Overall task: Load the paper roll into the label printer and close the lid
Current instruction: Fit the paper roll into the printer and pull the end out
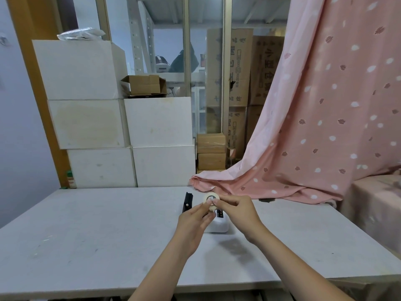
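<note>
A small cream paper roll (210, 198) with a dark core is held above the table, pinched from both sides by my left hand (195, 222) and my right hand (236, 210). Just below and behind my hands sits the white label printer (218, 225) on the grey table (97, 231); a dark opening shows at its top, mostly hidden by my fingers. A black part (187, 202), perhaps the open lid, stands upright to the left of the roll.
A pink patterned curtain (314, 131) drapes onto the table's far right edge. White foam boxes (121, 127) are stacked behind the table on the left, cardboard boxes (211, 152) further back. A small bottle (70, 180) stands at the back left.
</note>
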### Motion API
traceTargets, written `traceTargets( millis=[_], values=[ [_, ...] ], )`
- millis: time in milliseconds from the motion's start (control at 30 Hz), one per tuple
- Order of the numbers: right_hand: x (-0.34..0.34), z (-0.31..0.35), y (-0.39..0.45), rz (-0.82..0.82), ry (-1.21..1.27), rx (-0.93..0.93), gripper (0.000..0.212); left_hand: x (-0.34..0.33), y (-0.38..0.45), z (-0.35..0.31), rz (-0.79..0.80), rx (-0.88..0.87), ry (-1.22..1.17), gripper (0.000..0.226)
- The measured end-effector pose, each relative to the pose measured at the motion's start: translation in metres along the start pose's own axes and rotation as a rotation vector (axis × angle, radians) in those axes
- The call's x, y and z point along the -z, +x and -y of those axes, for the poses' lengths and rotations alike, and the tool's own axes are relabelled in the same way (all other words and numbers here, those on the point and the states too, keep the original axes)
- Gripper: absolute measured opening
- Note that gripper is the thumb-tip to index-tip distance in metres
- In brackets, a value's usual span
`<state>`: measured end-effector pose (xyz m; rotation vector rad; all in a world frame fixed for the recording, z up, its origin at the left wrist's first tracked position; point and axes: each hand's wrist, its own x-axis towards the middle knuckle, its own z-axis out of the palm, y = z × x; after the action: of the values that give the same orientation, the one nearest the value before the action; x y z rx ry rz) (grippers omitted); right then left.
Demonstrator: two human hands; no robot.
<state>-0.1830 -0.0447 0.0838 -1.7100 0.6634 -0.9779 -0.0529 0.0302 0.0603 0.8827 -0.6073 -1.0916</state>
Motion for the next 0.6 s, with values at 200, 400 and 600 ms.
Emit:
traceTargets(
  millis=[200, 400, 600],
  values=[
    [0.009, -0.013, 0.025, 0.004, -0.186, 0.003, 0.031, 0.022, -0.003, 0.023, -0.245, -0.125, 0.577, 0.023],
    [0.004, -0.022, 0.053, 0.063, -0.420, -0.046, 0.027, 0.061, 0.011, 0.042, -0.243, -0.268, 1.334, 0.045],
    [-0.009, -0.027, 0.072, 0.175, -0.642, 0.011, 0.015, 0.063, 0.029, 0.043, -0.181, -0.254, 1.496, 0.051]
  ],
)
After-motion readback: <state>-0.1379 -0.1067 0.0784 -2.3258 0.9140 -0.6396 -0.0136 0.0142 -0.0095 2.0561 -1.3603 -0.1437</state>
